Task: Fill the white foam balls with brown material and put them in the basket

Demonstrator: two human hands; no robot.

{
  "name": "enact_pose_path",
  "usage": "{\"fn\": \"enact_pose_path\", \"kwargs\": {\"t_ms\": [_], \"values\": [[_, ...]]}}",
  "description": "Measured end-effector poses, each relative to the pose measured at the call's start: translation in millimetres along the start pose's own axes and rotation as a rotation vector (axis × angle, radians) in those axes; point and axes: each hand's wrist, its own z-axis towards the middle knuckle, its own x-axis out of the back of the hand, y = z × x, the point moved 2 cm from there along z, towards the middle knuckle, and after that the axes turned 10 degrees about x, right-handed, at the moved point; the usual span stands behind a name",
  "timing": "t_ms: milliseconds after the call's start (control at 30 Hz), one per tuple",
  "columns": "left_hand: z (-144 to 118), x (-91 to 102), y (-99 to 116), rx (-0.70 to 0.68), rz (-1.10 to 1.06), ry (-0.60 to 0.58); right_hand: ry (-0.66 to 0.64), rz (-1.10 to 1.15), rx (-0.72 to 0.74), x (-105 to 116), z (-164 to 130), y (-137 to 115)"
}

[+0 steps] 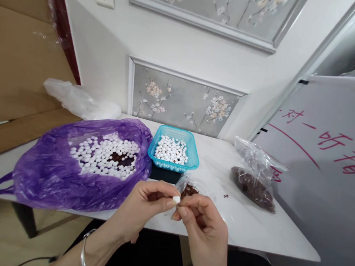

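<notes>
My left hand (pixel 149 199) pinches a small white ball (pixel 176 199) between thumb and fingertips, above the table's front edge. Close against it, my right hand (pixel 204 225) has its thumb and forefinger pressed together; whatever lies between them is too small to name. Just behind the fingers, a clear plastic bag (pixel 202 187) lies open with small brown pieces (pixel 189 190) in it, partly covered by my hands. A blue plastic basket (pixel 194 146) farther back holds many white balls (pixel 171 149). To the left, more white balls (pixel 95 164) and some brown pieces lie in a purple plastic bag (pixel 48 173).
A knotted clear bag of brown material (pixel 252 187) lies at the right of the white table (pixel 285 236). One small brown piece (pixel 225 196) sits near it. A whiteboard (pixel 327 190) stands at right, cardboard (pixel 22 59) at left, and a white plastic bag (pixel 77 98) behind the purple one.
</notes>
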Motion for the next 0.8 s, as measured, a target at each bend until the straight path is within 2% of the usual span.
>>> {"fn": "enact_pose_path", "kwargs": {"t_ms": [267,500,633,800], "values": [[-1.4,2.7,4.9,-0.099,0.112,-0.005,-0.01,-0.024,-0.054,0.1,-2.8,2.1],[0.3,10.3,7.7,-0.059,0.27,-0.035,-0.051,0.016,-0.218,0.4,1.3,4.2],[0.6,7.2,-0.7,-0.013,0.14,-0.019,-0.055,0.072,-0.273,-0.7,2.2,5.2],[-2.0,-3.2,-11.2,0.134,-0.172,0.012,-0.051,0.106,-0.174,-0.1,2.7,3.7]]}}
